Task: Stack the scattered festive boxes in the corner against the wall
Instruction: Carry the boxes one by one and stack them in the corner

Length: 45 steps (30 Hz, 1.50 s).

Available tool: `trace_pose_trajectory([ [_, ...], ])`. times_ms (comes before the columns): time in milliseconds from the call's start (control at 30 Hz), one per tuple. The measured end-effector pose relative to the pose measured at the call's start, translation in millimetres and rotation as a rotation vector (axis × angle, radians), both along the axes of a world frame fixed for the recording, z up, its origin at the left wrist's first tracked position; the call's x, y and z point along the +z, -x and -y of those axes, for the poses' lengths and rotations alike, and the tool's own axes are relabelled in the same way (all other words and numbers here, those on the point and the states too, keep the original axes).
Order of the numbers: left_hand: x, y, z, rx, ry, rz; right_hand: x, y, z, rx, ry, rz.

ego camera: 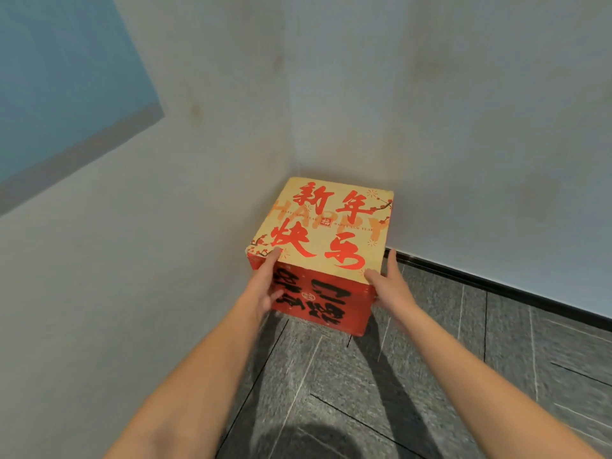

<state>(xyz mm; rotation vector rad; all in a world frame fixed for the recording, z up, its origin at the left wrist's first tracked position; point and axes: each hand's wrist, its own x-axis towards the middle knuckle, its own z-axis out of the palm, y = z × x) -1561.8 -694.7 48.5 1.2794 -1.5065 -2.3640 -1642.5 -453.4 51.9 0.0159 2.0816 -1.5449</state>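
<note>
Two hands held one festive box in the corner where two walls met.

Head view: the left hand point(265, 286) was spread open, palm against the box's near-left edge, thumb on the lid and fingers on the red side. The right hand point(389, 283) lay open and flat against the near-right edge, fingers stretched along the side. One festive box point(321, 233) was visible, close to both walls point(463, 111), on or just above the grey tiled floor point(430, 376); I could not tell which. Its lid was cream-yellow with large red characters and plum blossoms; its sides were red with black characters.
</note>
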Motion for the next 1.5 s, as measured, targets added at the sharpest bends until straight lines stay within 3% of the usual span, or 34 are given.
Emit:
trace_pose_trajectory([
  [433, -8, 21, 28, -0.059, 0.074, -0.013, -25, 15, 24, 0.090, 0.046, -0.057],
  [733, 61, -3, 13, -0.247, 0.356, 0.159, 48, 6, 21, 0.263, -0.356, -0.177],
  [1000, 255, -73, -26, -0.781, 0.884, 0.442, 227, -43, 32, 0.606, -0.665, -0.229],
  [1067, 316, -98, -33, -0.860, 0.929, 0.483, 287, -56, 33, 0.692, -0.734, -0.228],
  [1333, 538, -196, -40, -0.820, 0.866, 0.620, 544, -114, 60, 1.002, -0.853, -0.373],
  [1500, 641, -251, -40, -0.665, 0.863, 0.657, 661, -160, 87, 1.153, -0.806, -0.513],
])
